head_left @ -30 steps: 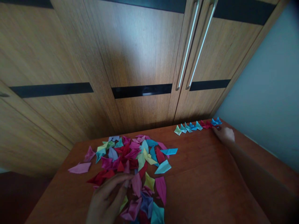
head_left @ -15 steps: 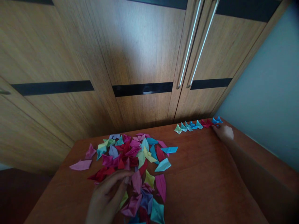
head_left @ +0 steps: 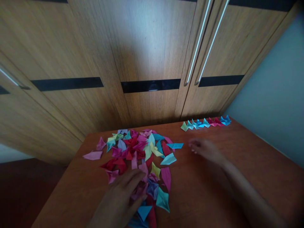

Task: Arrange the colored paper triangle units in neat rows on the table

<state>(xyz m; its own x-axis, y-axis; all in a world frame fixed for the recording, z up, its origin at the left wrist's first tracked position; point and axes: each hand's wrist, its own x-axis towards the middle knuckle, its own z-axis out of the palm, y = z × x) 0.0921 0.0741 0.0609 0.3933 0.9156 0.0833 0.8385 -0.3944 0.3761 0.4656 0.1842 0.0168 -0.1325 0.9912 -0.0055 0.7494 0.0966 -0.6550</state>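
Folded paper boats and flat folded paper pieces in many colours lie in a loose pile on the left half of the table. My left hand (head_left: 121, 194) is at the near part of this pile, its thumb and fingers around a pink paper boat (head_left: 139, 190), which they partly cover. Beside it lie a purple paper boat (head_left: 152, 189) and a teal paper boat (head_left: 162, 199). My right hand (head_left: 205, 149), slightly blurred, hovers over the table right of the pile; its fingers are loosely bent and apart, with nothing visible in them.
Along the table's back right edge stands a row of small paper boats (head_left: 205, 123) in yellow-green, light blue, blue and red. Behind the brown table (head_left: 194, 190) rises a wooden cabinet (head_left: 149, 110) with long metal handles. A pale wall (head_left: 273, 95) borders the right side.
My right hand has left the row of boats and come left and nearer. My left hand has moved onto the pink boat at the pile's near part. The view has shifted slightly.
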